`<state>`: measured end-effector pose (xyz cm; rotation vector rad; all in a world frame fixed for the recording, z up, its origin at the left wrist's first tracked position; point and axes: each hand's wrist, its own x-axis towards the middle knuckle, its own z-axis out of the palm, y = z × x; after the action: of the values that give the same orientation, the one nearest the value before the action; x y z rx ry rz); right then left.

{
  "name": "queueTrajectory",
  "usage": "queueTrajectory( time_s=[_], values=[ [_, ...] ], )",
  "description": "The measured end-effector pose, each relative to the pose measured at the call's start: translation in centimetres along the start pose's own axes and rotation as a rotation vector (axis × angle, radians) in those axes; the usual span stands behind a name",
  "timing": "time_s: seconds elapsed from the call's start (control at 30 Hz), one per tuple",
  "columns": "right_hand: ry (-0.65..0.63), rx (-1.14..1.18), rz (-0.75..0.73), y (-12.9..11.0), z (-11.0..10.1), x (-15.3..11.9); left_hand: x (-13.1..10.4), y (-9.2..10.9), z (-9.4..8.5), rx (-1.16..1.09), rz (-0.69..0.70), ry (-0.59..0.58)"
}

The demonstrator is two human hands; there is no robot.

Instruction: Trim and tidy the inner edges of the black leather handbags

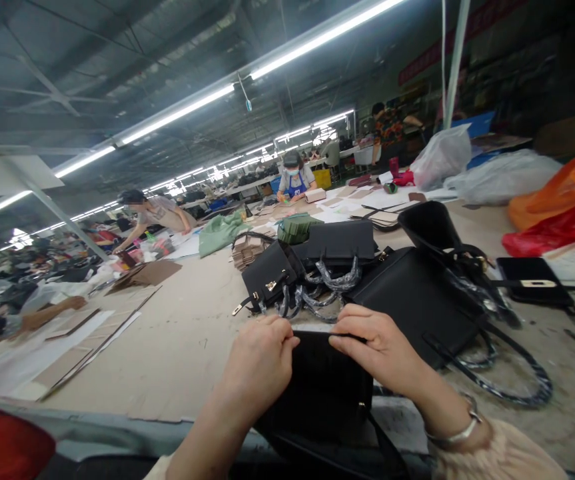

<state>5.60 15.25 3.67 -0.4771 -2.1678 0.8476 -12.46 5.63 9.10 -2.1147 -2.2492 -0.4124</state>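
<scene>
A black handbag (324, 380) stands at the table's near edge, its opening towards me. My left hand (262, 353) pinches the left part of its far top rim. On the right part of the same rim my right hand (374, 343) is closed, thumb on the near side. The bag's lower body drops out of the bottom of the view. Just beyond my hands lie more black handbags (341, 241), their handles (337, 277) wrapped in clear plastic. A larger black bag (417, 300) rests to the right of them.
Stacked green pieces (294, 228) and a green cloth (222, 232) lie behind the bags. At right are a black phone-like slab (532, 280), plastic bags (507, 179) and a red bag (557, 227). Brown panels (74, 363) lie left, near a co-worker's hand (57, 313). Other people work farther back.
</scene>
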Motion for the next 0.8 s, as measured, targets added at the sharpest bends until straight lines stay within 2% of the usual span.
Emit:
queueTrajectory(
  time_s=[0.23, 0.8],
  values=[
    [0.0, 0.036, -0.002, 0.3, -0.2, 0.2, 1.0, -1.9, -0.7, -0.049, 0.057, -0.095],
    [0.012, -0.039, 0.014, 0.3, 0.2, 0.2, 1.3, -1.8, 0.3, 0.027, 0.022, -0.027]
  ],
)
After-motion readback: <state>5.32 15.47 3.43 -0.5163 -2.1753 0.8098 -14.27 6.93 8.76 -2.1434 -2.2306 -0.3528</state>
